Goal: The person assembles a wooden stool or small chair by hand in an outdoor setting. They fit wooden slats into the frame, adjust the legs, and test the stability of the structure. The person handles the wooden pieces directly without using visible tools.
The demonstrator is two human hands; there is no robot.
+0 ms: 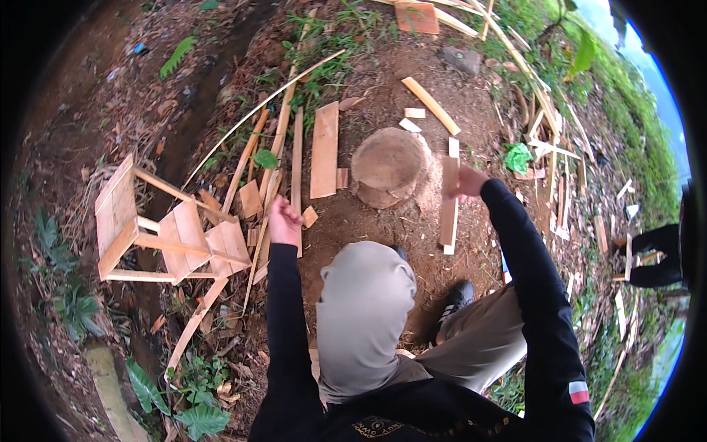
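My right hand (pixel 469 183) is closed around a short brown board (pixel 448 202), held upright to the right of the tree stump (pixel 388 166). A paler wooden strip (pixel 450 249) shows along the board's edge; I cannot tell whether it is in the same grip. To the left of the stump, my left hand (pixel 286 221) hangs in the air with its fingers curled, and nothing shows in it. A small wood block (pixel 310 216) lies beside that hand. A wide plank (pixel 324 149) lies on the soil between my left hand and the stump.
At the left stands or lies a wooden step-like frame (pixel 169 247). Long strips (pixel 282 132) lie near it. Beyond the stump are a pale slat (pixel 431 105) and small offcuts (pixel 414 113). A green plastic bag (pixel 517 157) and a person in dark clothes (pixel 659 254) are at right.
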